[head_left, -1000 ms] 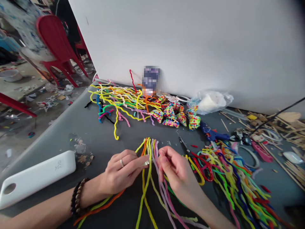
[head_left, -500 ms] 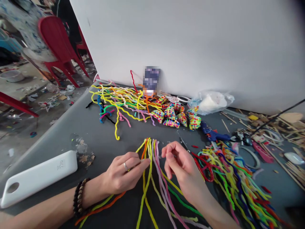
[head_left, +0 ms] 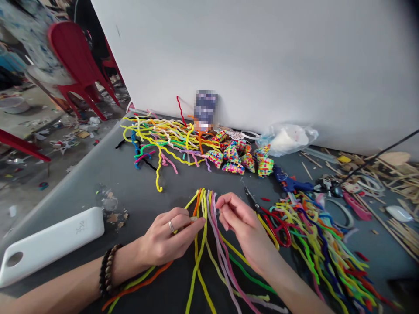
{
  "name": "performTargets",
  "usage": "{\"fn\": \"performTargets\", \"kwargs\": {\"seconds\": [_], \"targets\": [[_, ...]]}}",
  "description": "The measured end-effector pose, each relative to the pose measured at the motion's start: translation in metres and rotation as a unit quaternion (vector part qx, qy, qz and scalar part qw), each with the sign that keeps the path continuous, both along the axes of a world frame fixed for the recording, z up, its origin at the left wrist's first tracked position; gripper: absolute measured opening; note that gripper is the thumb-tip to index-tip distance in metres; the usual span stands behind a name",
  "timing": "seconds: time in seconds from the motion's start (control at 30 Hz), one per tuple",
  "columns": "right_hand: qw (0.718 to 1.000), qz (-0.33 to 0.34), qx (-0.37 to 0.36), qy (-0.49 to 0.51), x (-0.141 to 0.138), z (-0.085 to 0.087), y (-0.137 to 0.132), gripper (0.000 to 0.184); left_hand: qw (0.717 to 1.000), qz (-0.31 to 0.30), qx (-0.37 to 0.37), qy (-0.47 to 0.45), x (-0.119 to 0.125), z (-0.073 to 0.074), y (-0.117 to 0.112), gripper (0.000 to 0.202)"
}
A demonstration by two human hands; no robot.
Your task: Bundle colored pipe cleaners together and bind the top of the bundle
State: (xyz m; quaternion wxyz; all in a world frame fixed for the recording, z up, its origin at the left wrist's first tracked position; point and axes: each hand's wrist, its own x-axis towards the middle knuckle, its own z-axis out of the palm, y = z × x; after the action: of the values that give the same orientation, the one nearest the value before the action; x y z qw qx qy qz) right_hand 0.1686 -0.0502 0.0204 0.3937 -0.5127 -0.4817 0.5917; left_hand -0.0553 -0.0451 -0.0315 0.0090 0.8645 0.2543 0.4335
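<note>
A row of pipe cleaners (head_left: 203, 244), yellow, orange, lilac, pink and green, fans out toward me on the dark table, their far ends side by side. My left hand (head_left: 175, 233), with a ring and bead bracelets, is closed in a pinch over the yellow and orange ones at the left of the row. Some of these run beneath its palm. Just right of the row, my right hand (head_left: 240, 222) has its fingers curled and thumb tip pressed near the index finger, close to the pink pipe cleaner (head_left: 218, 235). What lies between those fingertips is too small to tell.
Red-handled scissors (head_left: 283, 231) and a heap of pipe cleaners (head_left: 327, 257) lie right, below a blue glue gun (head_left: 290, 181). More pipe cleaners (head_left: 157, 135) and several multicoloured woven pieces (head_left: 232, 157) lie behind. A white power bank (head_left: 52, 244) lies left; a white panel (head_left: 245, 61) stands behind.
My right hand has moved slightly left, nearer the pink and lilac pipe cleaners, its fingers more drawn together. My left hand keeps its pinch. The whole view has shifted a little.
</note>
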Motion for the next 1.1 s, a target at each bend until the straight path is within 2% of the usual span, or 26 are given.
{"fn": "performTargets", "kwargs": {"seconds": [0.17,0.27,0.33,0.4,0.5,0.6,0.67,0.73,0.83,0.97,1.03,1.1], "targets": [[0.998,-0.012,-0.019,-0.051,0.005,-0.006,0.002,0.023,1.0,0.0,0.03,-0.005,0.0,0.0,0.0,0.031],[0.993,-0.011,0.021,-0.119,0.007,-0.01,0.005,0.025,0.998,-0.024,0.05,0.005,0.0,0.001,0.0,0.03],[0.987,-0.033,0.052,-0.145,0.006,-0.012,0.007,0.025,0.998,-0.046,0.044,0.02,0.0,0.003,0.001,0.034],[0.987,-0.082,0.063,-0.124,0.003,-0.013,0.01,0.024,0.998,-0.053,0.028,0.023,0.001,0.004,0.001,0.039],[0.985,-0.163,0.036,-0.048,-0.001,-0.012,0.017,0.027,0.999,-0.041,-0.007,0.023,0.002,0.005,0.002,0.045],[0.977,-0.211,0.013,-0.007,0.005,-0.012,0.03,0.036,0.998,-0.02,-0.057,0.025,0.0,0.007,0.007,0.049],[0.972,-0.233,0.025,-0.015,0.014,-0.016,0.041,0.04,0.997,-0.005,-0.073,0.021,-0.004,0.008,0.016,0.049],[0.967,-0.245,0.052,-0.056,0.025,-0.023,0.052,0.04,0.997,0.002,-0.076,0.029,-0.008,0.007,0.028,0.045],[0.957,-0.221,0.086,-0.167,0.034,-0.038,0.065,0.032,0.993,0.046,-0.088,0.057,-0.014,0.003,0.047,0.036],[0.94,-0.194,0.106,-0.259,0.033,-0.051,0.069,0.018,0.985,0.076,-0.032,0.149,-0.023,0.0,0.063,0.05],[0.917,-0.18,0.143,-0.326,0.029,-0.051,0.065,0.012,0.979,0.076,-0.019,0.186,-0.027,0.001,0.066,0.06],[0.877,-0.156,0.189,-0.413,0.024,-0.05,0.06,0.009,0.975,0.077,-0.029,0.205,-0.028,0.002,0.066,0.062]]}}
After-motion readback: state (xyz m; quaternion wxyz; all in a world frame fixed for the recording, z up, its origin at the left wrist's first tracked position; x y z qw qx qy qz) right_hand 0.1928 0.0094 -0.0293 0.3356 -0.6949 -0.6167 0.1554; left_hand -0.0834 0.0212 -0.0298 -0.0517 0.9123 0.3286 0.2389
